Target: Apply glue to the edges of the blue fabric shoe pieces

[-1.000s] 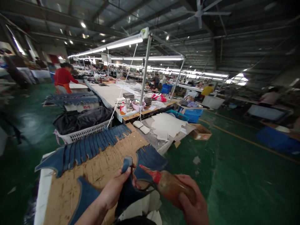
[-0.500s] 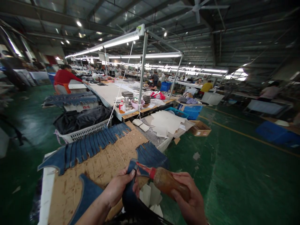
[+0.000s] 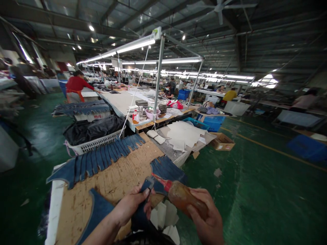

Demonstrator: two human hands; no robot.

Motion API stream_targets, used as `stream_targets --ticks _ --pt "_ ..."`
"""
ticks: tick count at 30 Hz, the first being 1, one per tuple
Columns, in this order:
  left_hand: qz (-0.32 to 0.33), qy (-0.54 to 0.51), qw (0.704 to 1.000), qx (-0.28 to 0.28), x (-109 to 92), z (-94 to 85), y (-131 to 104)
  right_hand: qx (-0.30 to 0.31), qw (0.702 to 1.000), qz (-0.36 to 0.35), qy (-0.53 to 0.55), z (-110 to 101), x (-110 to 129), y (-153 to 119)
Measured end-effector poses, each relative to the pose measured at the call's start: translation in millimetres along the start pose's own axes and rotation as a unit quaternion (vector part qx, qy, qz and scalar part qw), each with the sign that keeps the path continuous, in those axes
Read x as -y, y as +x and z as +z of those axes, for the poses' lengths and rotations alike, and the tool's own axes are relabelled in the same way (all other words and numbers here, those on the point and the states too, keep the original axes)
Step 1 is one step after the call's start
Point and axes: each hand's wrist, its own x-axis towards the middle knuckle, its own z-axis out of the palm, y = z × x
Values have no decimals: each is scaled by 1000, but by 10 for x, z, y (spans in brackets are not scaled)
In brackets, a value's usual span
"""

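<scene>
Low in the centre, my left hand pinches a dark blue piece between thumb and fingers. My right hand is wrapped round a brown bottle with a red nozzle, which points left at the upper end of the held piece. Whether the tip touches it I cannot tell. Several overlapping blue pieces lie in a row on the brown board. More blue pieces lie behind the nozzle, and a single one rests at the board's front left.
Beyond the board are a white basket of black material and pale sheets on a grey surface. A long table stands further back, with a person in red at its left. A cardboard box is on the green floor.
The view has swung slightly left, so the surroundings sit further right. The nozzle tip has shifted from the held piece's edge to just above and right of it. Both grips are kept.
</scene>
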Motion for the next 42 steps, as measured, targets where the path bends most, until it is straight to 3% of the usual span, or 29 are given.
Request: stream_targets --ticks 5,11,16,23,26,31,35,38,42 --pt "2 16 1000 0 -9 -13 9 38 998 -18 36 10 21 6" --pt "-1 7 1000 -7 -9 -34 8 -2 1000 4 22 36 -20 1" --pt "-13 12 1000 -1 -5 -34 34 33 998 -7 47 36 -55 -20" --pt "15 107 994 12 -117 -71 9 -18 990 132 46 -19 -308 -41" --pt "98 281 955 -19 -243 -135 -32 0 977 175 118 -89 -348 8" --pt "267 535 800 -44 -463 -271 -43 47 971 171 162 -118 -308 157" --pt "297 638 709 -39 -514 -348 -18 86 967 168 171 -77 -277 249" --pt "307 649 695 -34 -513 -380 -13 119 961 175 179 -62 -284 272" --pt "303 627 718 -26 -521 -405 -11 162 945 196 205 -75 -302 247"
